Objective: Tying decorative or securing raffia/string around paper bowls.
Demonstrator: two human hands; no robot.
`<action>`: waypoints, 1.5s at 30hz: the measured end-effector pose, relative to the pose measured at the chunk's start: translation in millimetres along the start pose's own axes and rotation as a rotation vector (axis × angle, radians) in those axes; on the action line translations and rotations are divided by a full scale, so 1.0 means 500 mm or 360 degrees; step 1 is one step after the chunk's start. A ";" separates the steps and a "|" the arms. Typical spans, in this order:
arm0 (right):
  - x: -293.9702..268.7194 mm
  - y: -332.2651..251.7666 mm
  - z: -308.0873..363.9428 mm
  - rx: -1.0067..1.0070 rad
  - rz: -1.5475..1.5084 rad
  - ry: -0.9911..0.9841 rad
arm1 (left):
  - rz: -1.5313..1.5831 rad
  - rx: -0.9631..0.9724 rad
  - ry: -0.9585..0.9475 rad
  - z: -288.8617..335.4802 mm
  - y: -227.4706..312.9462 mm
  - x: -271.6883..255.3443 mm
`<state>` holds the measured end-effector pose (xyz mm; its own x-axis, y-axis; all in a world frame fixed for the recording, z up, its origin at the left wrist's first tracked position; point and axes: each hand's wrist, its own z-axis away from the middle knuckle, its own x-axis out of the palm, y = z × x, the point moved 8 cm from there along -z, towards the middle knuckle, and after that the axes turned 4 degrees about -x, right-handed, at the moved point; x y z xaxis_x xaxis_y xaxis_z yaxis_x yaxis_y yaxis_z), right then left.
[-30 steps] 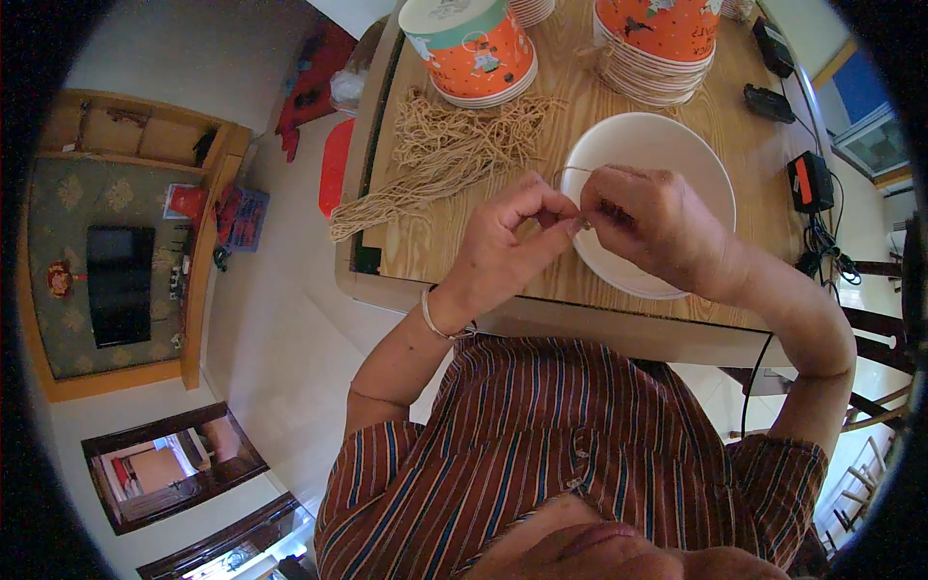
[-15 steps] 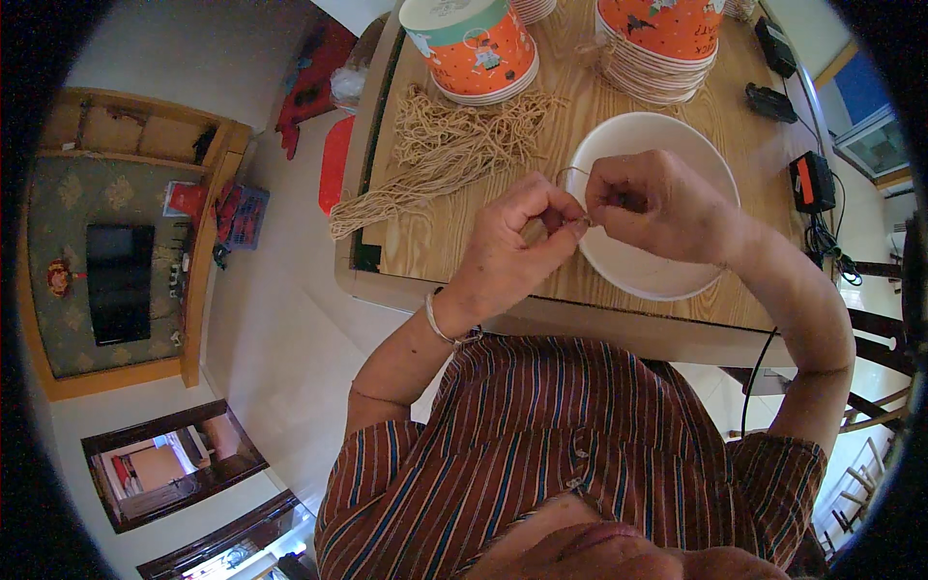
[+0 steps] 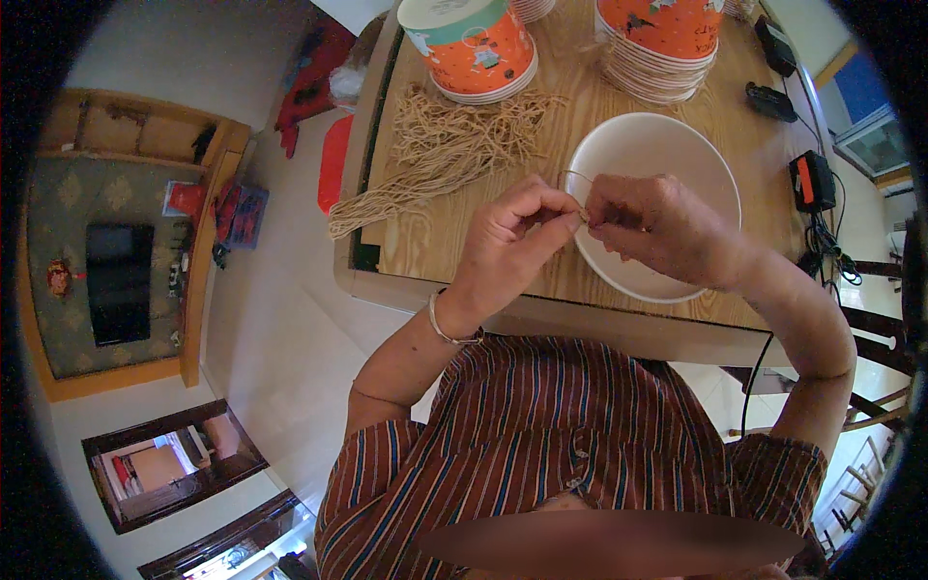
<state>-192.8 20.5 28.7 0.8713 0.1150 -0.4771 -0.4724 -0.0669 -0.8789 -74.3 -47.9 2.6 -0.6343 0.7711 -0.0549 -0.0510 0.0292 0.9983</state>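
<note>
Both hands meet over the left rim of a round white paper tub (image 3: 677,145), fingertips almost touching. My left hand (image 3: 517,237) is closed in a pinch of thumb and forefinger on a thin tan cord (image 3: 578,175). Pinching the same cord, my right hand (image 3: 662,227) hangs over the tub's mouth and hides part of its inside. A short piece of cord curves up above the fingertips; the rest is covered by the fingers. Left of the tub, a loose bundle of tan cords (image 3: 454,145) lies spread on the wooden table (image 3: 541,275).
Orange and green printed paper tubs (image 3: 483,58) stand stacked behind the cords. Another orange stack (image 3: 667,29) rises at the back right. Black adapters (image 3: 812,182) with cables line the table's right edge. A red stool (image 3: 335,164) is beyond the left edge.
My right hand has turned, with its fingers lower and its wrist slightly down. My left fingertips have shifted a little left. Both still pinch the cord.
</note>
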 end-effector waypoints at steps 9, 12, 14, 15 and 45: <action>-0.017 -0.041 0.006 -0.0227 0.0166 0.0251 | -0.0132 0.0087 0.0000 -0.001 0.013 -0.001; -0.010 -0.045 0.009 -0.0349 0.0286 0.0291 | -0.0128 0.0087 0.0003 -0.004 0.010 -0.001; -0.010 -0.060 0.014 -0.0519 0.0490 0.0343 | -0.0159 0.0109 -0.0010 -0.007 0.013 -0.003; -0.009 -0.061 0.014 -0.0520 0.0489 0.0342 | -0.0191 0.0128 -0.0019 -0.006 0.015 -0.005; -0.009 -0.015 0.006 -0.0195 0.0197 0.0168 | -0.0071 0.0019 -0.0064 -0.004 0.004 0.004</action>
<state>-193.4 23.6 37.3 0.8199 -0.0053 -0.5725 -0.5624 -0.1946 -0.8036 -77.3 -47.5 4.3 -0.6000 0.7939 -0.0990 -0.0691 0.0718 0.9950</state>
